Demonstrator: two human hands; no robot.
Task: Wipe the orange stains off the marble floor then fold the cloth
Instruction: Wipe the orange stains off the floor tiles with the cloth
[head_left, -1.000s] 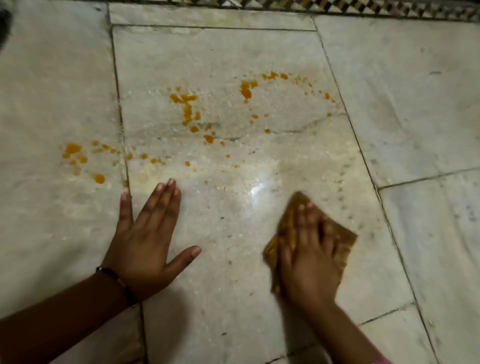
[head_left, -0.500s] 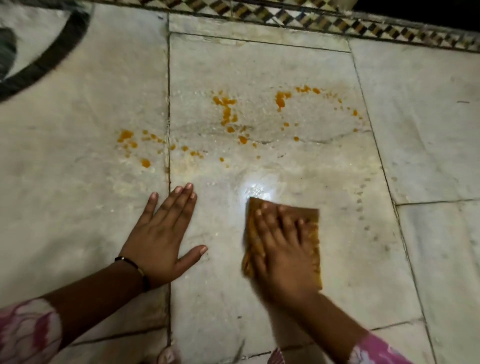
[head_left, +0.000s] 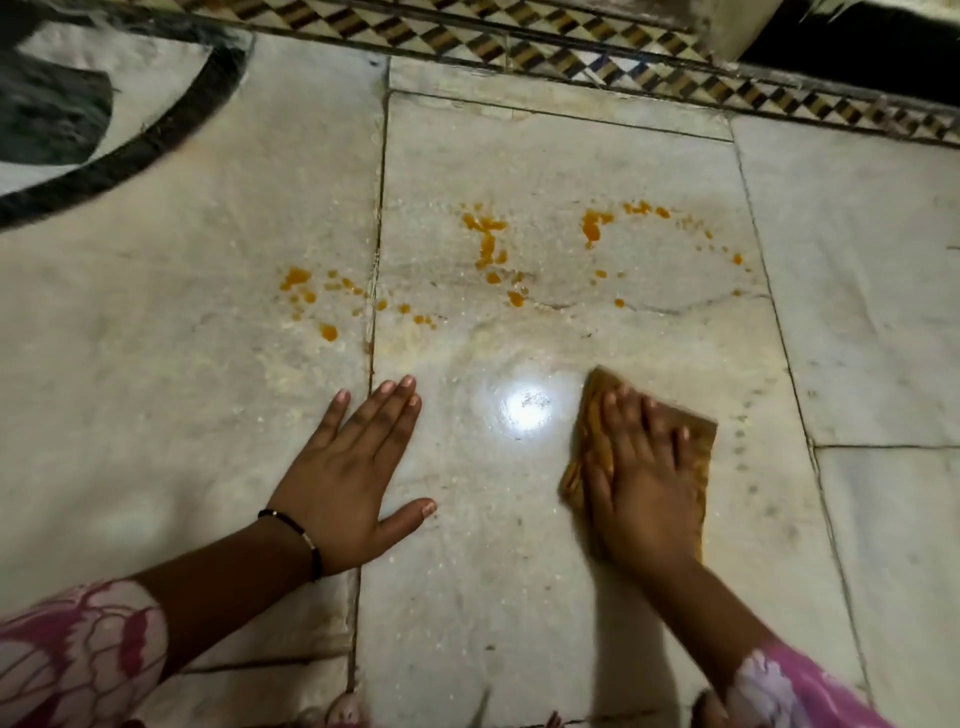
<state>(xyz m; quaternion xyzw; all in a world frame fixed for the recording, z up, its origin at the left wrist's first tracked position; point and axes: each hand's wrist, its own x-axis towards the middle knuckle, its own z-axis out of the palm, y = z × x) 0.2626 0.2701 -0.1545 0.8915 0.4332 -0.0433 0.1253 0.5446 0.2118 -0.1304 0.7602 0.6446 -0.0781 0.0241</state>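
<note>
— What's on my left?

— My left hand (head_left: 345, 480) lies flat on the marble floor (head_left: 156, 364), fingers straight and spread, gripping nothing; a black wristband (head_left: 304, 538) circles its wrist. Beyond its fingertips the orange stains (head_left: 488, 249) scatter across two slabs.

— And to the right of that hand?

— A bright glare spot (head_left: 524, 408), then my right hand (head_left: 641, 486), fingers straight, pressing the orange-brown cloth (head_left: 701, 441) flat against the floor, nearer me than the stains.
</note>
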